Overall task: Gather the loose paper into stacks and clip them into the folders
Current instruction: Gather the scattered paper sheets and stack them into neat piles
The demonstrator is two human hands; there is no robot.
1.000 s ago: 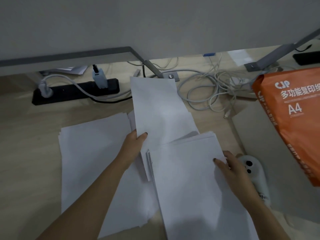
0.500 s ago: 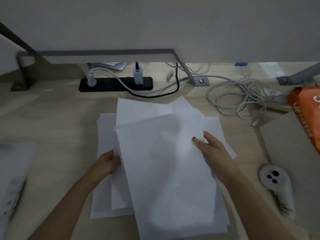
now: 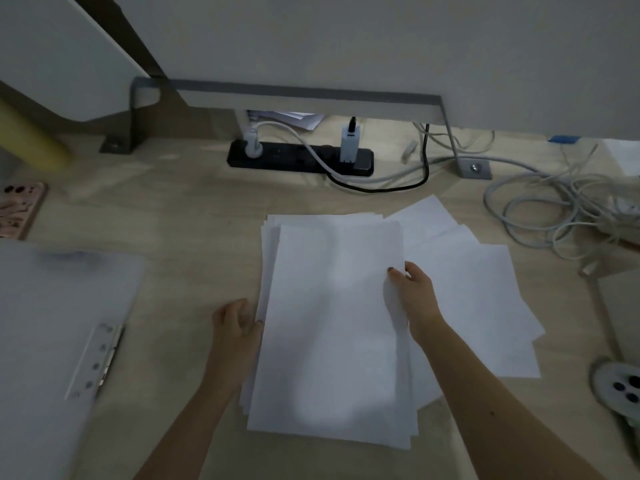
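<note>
A stack of white paper point(image 3: 332, 334) lies in the middle of the wooden desk point(image 3: 194, 237), its edges roughly squared. My left hand point(image 3: 235, 323) presses against the stack's left edge with curled fingers. My right hand point(image 3: 412, 292) grips the stack's right edge, thumb on top. Under and to the right of the stack lie loose sheets point(image 3: 478, 289), fanned out at angles. A translucent folder point(image 3: 52, 327) with a metal clip bar point(image 3: 95, 362) lies open at the left.
A black power strip point(image 3: 298, 159) with plugs sits at the back. Tangled grey cables point(image 3: 561, 216) lie back right. A white round device point(image 3: 620, 386) sits at the right edge, a phone point(image 3: 17, 213) at far left.
The view has swung left, bringing the folder into sight. The sheets have been pulled together into a neater stack, with my hands now on its two side edges.
</note>
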